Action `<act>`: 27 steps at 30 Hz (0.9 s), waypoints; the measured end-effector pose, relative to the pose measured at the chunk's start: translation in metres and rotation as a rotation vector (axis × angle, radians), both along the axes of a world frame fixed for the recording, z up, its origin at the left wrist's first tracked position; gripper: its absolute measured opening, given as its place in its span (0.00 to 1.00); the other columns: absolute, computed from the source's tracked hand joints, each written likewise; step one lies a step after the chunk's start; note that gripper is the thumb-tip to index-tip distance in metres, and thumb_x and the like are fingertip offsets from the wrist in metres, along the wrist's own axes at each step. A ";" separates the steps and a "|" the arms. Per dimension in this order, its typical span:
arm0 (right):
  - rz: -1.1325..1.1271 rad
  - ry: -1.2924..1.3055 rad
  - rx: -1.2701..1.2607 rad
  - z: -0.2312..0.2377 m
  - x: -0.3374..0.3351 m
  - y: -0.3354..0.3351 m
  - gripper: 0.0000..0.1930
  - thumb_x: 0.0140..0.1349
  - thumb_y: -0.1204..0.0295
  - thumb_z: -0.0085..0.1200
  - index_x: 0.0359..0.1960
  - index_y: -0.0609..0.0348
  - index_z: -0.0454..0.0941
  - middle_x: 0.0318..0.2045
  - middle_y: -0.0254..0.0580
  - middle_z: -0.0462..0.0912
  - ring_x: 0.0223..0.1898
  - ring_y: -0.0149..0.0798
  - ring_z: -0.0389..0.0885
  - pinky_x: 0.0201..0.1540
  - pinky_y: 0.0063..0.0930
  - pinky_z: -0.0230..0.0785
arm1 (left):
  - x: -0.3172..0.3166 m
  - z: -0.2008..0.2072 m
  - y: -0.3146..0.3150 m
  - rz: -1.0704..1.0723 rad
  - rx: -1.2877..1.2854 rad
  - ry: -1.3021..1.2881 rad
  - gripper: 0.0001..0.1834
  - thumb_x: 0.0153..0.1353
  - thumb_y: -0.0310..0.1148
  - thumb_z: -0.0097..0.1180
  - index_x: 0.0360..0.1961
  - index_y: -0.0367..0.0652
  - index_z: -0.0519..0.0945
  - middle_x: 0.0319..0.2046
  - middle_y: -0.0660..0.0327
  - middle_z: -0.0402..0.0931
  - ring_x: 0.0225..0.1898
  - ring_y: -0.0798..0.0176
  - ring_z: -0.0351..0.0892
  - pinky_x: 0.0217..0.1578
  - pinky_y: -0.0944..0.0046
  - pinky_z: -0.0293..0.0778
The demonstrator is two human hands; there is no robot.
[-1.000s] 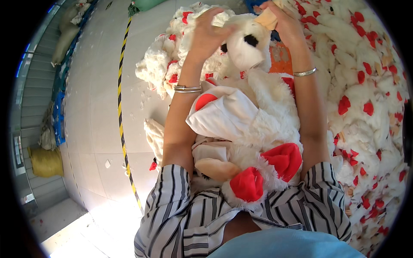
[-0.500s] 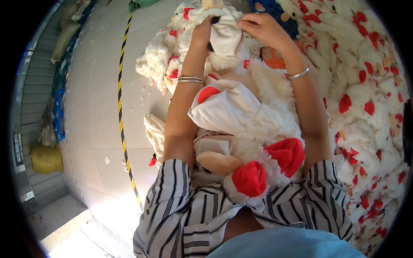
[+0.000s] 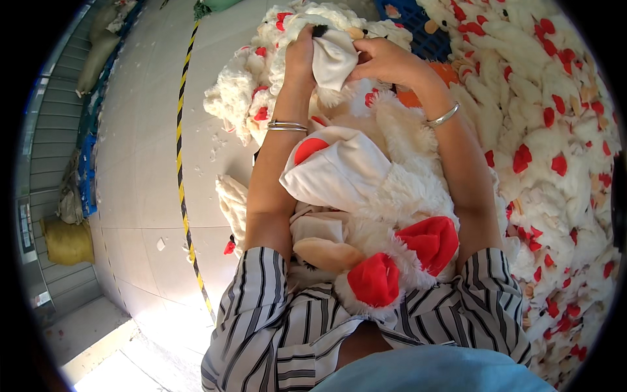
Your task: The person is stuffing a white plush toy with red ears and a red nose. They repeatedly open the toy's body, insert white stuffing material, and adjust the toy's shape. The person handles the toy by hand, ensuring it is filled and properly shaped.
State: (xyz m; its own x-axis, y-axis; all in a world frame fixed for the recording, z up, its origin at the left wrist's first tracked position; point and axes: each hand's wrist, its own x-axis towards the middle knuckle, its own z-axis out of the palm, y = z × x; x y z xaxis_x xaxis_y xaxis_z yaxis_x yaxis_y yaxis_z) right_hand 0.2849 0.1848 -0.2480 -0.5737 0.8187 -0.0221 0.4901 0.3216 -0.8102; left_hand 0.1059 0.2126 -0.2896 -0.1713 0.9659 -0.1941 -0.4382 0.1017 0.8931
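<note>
Up near the top of the view, both hands grip a small white plush piece [image 3: 334, 59] with a fluffy lower edge and a black patch at its top left. My left hand [image 3: 300, 57] is closed on its left side. My right hand [image 3: 386, 62] pinches its right edge between thumb and fingers. Across my lap lies an unstuffed white plush toy skin [image 3: 343, 166] with a red oval on its smooth face. Closer to my body are red plush pieces [image 3: 428, 243] with fluffy white trim and a beige oval piece [image 3: 326, 253].
A pile of white plush skins [image 3: 245, 91] with red bits lies beyond my left hand. At right, a large heap of similar skins [image 3: 555, 163] spreads out. A blue crate [image 3: 428, 36] stands at the back. Black-and-yellow tape [image 3: 181, 144] runs along the floor at left.
The held plush piece has tilted and shifted slightly left. My right hand has moved a little left and down, its fingers now curled closer around the edge.
</note>
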 end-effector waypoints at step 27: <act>-0.358 0.715 -0.020 0.047 0.032 0.001 0.15 0.64 0.61 0.51 0.43 0.60 0.75 0.34 0.37 0.77 0.31 0.29 0.74 0.30 0.21 0.65 | -0.017 0.014 -0.016 -0.422 0.237 0.812 0.27 0.54 0.50 0.65 0.45 0.38 0.81 0.39 0.64 0.81 0.41 0.69 0.76 0.39 0.68 0.72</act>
